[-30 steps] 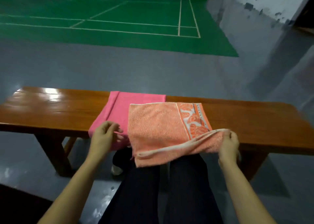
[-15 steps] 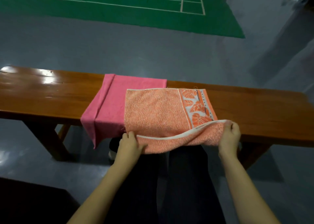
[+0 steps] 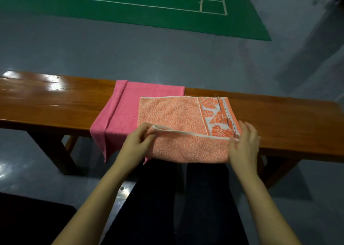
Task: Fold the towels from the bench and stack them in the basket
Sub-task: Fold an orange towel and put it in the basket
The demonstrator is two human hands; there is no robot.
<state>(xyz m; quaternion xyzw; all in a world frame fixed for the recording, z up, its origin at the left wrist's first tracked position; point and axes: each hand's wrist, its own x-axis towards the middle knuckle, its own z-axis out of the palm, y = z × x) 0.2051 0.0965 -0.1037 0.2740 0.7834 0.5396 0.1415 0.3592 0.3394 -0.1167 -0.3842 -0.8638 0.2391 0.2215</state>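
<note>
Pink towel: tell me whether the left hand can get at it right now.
Probably yes. The pink towel lies uncovered just left of the left hand, but that hand pinches the orange towel and must let go first.
</note>
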